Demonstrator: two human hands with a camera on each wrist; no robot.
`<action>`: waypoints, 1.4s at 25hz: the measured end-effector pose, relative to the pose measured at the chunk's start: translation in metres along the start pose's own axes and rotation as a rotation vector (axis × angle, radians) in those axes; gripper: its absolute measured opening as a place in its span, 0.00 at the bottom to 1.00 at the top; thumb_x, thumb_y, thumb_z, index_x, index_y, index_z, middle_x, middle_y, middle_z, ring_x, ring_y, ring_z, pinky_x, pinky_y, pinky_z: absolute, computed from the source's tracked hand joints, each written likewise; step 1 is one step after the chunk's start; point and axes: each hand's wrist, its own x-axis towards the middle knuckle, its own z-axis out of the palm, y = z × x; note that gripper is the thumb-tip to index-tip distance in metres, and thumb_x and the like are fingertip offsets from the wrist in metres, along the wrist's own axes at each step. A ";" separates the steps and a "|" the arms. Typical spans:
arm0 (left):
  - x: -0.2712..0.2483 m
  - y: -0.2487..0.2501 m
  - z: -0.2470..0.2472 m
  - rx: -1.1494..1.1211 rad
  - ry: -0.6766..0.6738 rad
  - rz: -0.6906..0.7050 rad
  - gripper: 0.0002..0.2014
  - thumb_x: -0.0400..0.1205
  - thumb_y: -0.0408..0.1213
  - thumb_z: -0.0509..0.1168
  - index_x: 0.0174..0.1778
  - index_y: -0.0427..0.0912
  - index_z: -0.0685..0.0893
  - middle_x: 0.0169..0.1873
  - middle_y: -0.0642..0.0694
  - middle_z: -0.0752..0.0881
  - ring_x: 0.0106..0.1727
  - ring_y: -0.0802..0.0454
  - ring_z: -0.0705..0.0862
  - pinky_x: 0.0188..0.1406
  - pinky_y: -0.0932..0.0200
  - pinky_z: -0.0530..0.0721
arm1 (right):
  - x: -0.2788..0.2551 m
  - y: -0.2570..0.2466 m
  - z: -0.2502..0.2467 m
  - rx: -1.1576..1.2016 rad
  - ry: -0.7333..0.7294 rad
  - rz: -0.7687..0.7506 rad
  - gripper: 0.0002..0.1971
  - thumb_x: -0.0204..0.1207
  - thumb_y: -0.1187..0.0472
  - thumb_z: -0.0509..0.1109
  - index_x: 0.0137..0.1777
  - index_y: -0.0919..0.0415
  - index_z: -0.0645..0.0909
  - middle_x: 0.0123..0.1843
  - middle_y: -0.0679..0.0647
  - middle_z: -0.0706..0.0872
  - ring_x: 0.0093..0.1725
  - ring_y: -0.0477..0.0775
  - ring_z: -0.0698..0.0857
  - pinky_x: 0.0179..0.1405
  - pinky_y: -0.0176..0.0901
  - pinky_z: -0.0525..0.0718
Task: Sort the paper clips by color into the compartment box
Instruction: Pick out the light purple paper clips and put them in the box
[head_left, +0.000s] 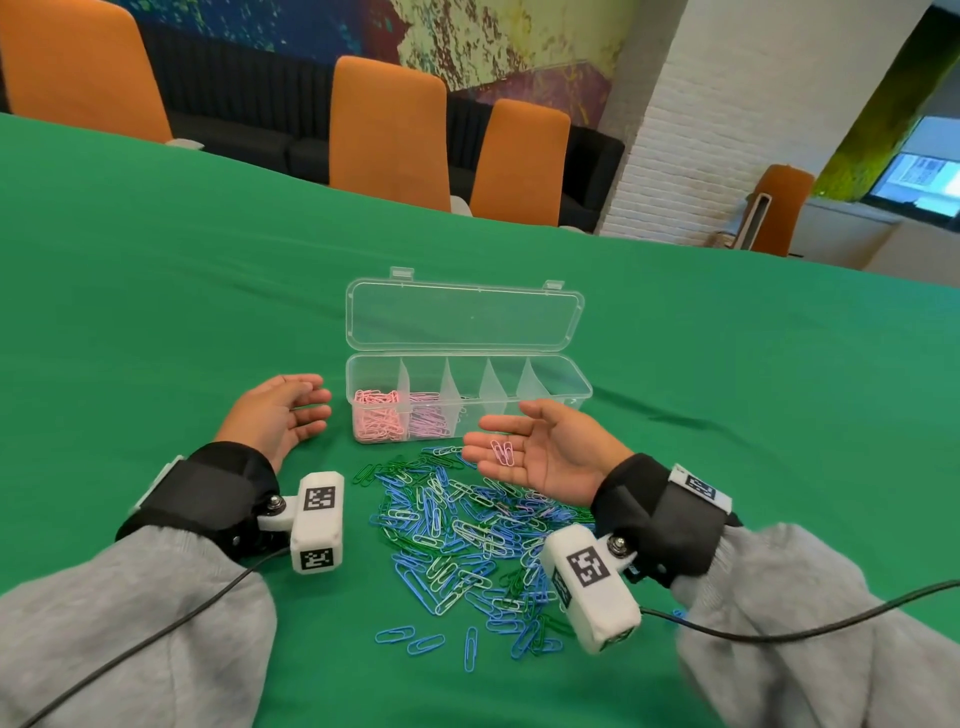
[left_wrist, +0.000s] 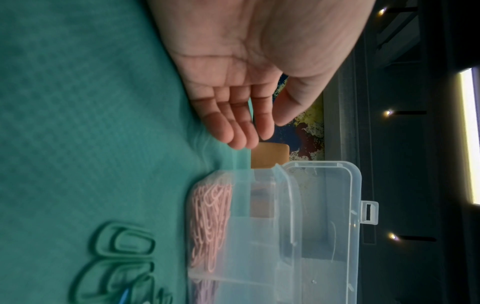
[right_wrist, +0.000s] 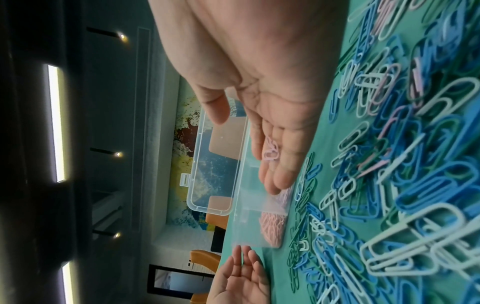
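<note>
Two pale purple clips (head_left: 503, 452) lay loose on the upturned palm of the right hand (head_left: 540, 451), near the base of its straight, spread fingers (head_left: 496, 423). The hand was flat and palm-up, apparently so that the clips could rest there without a pinch and be tipped out over the box rim. Nothing was gripped; the thumb stood clear of the clips.

Directly beyond the right fingertips stood the clear compartment box (head_left: 563, 387), with its lid (head_left: 465, 316) folded back to the far side, presumably to keep every compartment reachable from above. The end compartment nearest the left hand held pink clips (head_left: 376, 418). The compartment next to it, just ahead of the right fingertips, held clips of the paler purple shade (head_left: 428, 418), so it was judged to be the destination for the two on the palm. The other compartments looked empty or nearly so.

The left hand (head_left: 283, 413) rested on the green cloth (head_left: 156, 312) just beside the pink end of the box, palm turned inward, fingers relaxed and holding nothing. It did not touch the box.

Below and beside the right wrist lay the unsorted pile (head_left: 467, 530) of blue, green and white clips, with a few pale purple ones showing among them. The pile sat close in front of the box, which kept each transfer short.
</note>
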 end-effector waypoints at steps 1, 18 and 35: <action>0.000 0.000 0.000 0.001 -0.001 -0.001 0.10 0.86 0.29 0.54 0.42 0.41 0.78 0.38 0.44 0.81 0.32 0.54 0.81 0.24 0.70 0.82 | -0.001 -0.001 -0.001 0.013 -0.002 0.003 0.21 0.85 0.54 0.51 0.60 0.72 0.76 0.54 0.72 0.86 0.48 0.67 0.89 0.48 0.54 0.87; 0.003 0.002 0.000 0.019 0.001 -0.015 0.10 0.86 0.30 0.53 0.43 0.41 0.78 0.39 0.43 0.82 0.36 0.51 0.79 0.25 0.69 0.82 | 0.018 -0.035 0.058 -0.324 -0.022 -0.232 0.22 0.85 0.55 0.55 0.77 0.58 0.65 0.75 0.71 0.69 0.75 0.67 0.70 0.72 0.54 0.70; -0.001 -0.004 0.002 0.049 -0.053 -0.030 0.10 0.86 0.33 0.53 0.43 0.42 0.79 0.39 0.45 0.81 0.26 0.58 0.83 0.23 0.70 0.82 | -0.062 -0.018 -0.062 -1.646 0.135 0.019 0.05 0.77 0.62 0.70 0.47 0.51 0.78 0.37 0.45 0.82 0.35 0.45 0.80 0.35 0.38 0.79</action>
